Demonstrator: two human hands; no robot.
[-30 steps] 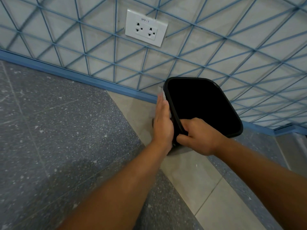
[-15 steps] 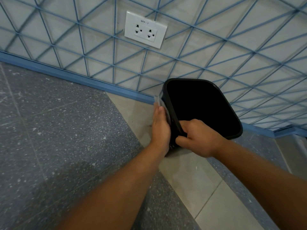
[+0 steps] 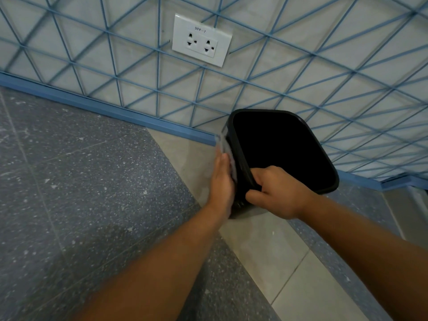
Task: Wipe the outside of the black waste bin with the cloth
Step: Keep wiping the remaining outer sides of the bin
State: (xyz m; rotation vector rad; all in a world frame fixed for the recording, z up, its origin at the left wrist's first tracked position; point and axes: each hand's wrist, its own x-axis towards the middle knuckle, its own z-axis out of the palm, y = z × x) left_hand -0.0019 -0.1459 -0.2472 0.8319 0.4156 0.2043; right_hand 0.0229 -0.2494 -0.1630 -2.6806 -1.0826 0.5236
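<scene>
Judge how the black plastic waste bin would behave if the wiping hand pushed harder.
The black plastic waste bin looks empty, so probably light and apt to slide or tip. The right hand gripping its rim likely steadies it. Its thin wall may flex under the left hand.

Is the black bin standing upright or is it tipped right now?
Tipped. The black bin leans with its open mouth facing the camera; the right hand grips its rim.
</scene>
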